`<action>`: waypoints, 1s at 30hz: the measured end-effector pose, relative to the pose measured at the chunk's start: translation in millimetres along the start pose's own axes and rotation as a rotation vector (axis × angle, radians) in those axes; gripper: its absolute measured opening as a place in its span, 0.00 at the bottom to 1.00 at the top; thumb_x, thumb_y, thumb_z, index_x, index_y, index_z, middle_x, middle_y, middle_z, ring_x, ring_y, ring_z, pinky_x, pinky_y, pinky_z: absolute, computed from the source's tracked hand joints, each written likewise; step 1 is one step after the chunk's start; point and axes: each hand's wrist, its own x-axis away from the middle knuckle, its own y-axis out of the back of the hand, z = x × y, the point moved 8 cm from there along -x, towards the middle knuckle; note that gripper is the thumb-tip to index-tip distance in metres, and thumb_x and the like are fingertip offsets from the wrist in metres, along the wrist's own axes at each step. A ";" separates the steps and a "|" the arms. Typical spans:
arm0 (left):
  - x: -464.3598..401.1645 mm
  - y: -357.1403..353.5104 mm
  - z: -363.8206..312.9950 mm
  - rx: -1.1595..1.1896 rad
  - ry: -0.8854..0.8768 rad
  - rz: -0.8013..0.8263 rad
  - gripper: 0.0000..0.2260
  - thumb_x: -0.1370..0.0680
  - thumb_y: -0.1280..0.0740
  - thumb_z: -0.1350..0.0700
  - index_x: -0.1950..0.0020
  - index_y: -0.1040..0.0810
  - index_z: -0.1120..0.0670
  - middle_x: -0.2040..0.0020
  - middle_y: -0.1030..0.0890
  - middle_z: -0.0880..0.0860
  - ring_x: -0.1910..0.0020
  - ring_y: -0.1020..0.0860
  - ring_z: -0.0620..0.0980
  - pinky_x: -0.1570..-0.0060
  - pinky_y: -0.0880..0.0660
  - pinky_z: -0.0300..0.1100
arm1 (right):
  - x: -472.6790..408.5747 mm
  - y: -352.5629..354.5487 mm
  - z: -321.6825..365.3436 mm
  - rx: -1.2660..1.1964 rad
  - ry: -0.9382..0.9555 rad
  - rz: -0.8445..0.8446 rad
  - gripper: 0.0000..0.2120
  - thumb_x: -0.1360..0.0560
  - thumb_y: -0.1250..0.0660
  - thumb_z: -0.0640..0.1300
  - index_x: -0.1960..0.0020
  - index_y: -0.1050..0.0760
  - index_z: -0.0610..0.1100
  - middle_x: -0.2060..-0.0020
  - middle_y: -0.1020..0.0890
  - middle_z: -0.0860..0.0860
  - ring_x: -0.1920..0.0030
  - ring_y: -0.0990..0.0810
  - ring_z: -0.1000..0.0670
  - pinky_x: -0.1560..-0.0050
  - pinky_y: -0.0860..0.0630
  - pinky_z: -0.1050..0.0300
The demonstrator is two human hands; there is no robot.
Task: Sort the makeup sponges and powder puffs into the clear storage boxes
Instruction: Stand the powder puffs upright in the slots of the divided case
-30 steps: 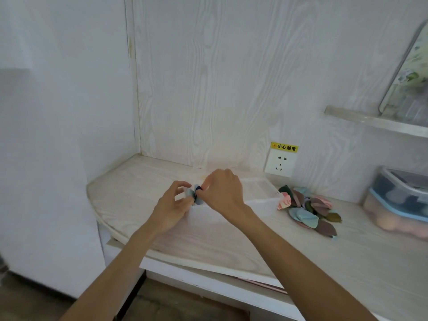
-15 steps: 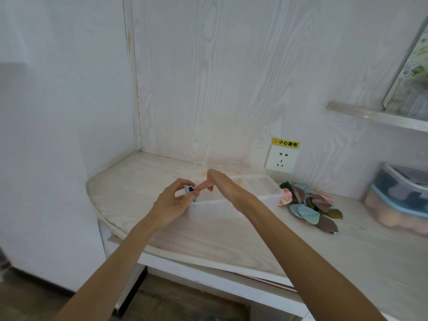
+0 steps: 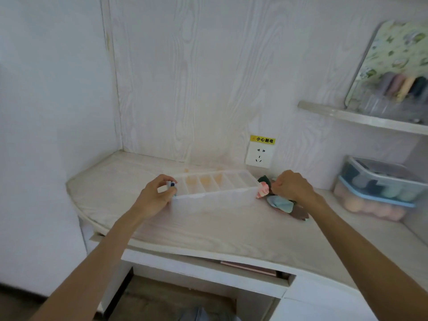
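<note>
Left hand (image 3: 154, 198) pinches small puffs (image 3: 171, 184) at the left end of the clear divided box (image 3: 215, 188), whose long axis runs left to right on the counter (image 3: 208, 230). Right hand (image 3: 292, 187), fingers curled, reaches into the puff pile (image 3: 281, 203); what it grips is hidden.

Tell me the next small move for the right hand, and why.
Probably lift one puff out of the pile of puffs and carry it to an empty slot of the clear divided box. The right hand is curled on the pile, while the left hand steadies the box's left end, where a dark puff stands.
</note>
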 end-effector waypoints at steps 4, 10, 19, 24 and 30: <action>0.7 -0.7 -1.6 0.023 -0.005 0.000 0.07 0.23 0.37 0.60 0.55 0.26 0.47 0.46 0.24 0.50 0.43 0.28 0.46 0.57 0.30 0.34 | -3.3 -13.5 -35.9 0.198 -0.008 0.076 0.05 0.27 0.34 0.46 0.59 0.28 0.45 0.60 0.24 0.48 0.59 0.27 0.48 0.67 0.35 0.61; 0.7 0.1 -2.8 0.025 -0.005 -0.016 0.07 0.23 0.37 0.61 0.55 0.26 0.48 0.46 0.24 0.50 0.43 0.28 0.45 0.60 0.31 0.32 | -0.3 -19.4 -42.8 0.235 0.019 0.070 0.20 0.29 0.30 0.53 0.42 0.25 0.43 0.49 0.22 0.48 0.52 0.25 0.48 0.63 0.34 0.61; 0.1 -1.0 -2.0 0.011 0.008 -0.021 0.05 0.23 0.37 0.60 0.49 0.26 0.51 0.45 0.24 0.51 0.45 0.27 0.47 0.53 0.28 0.40 | 26.3 30.8 73.7 -0.435 0.301 0.099 0.13 0.30 0.28 0.36 0.45 0.20 0.39 0.55 0.15 0.41 0.63 0.18 0.49 0.58 0.19 0.61; -1.6 -0.5 1.3 -0.006 0.054 -0.021 0.05 0.23 0.37 0.59 0.50 0.27 0.51 0.45 0.25 0.50 0.46 0.26 0.47 0.51 0.26 0.40 | 57.2 -11.3 177.4 -0.418 0.513 0.174 0.10 0.30 0.27 0.41 0.50 0.17 0.38 0.61 0.16 0.44 0.63 0.21 0.51 0.61 0.26 0.63; -1.9 -0.9 5.1 -0.040 0.079 -0.008 0.06 0.23 0.37 0.57 0.49 0.28 0.48 0.41 0.24 0.52 0.45 0.25 0.49 0.40 0.27 0.50 | 54.2 -37.3 205.4 -0.357 0.441 -0.041 0.13 0.34 0.29 0.44 0.72 0.29 0.42 0.79 0.32 0.52 0.77 0.32 0.54 0.75 0.37 0.63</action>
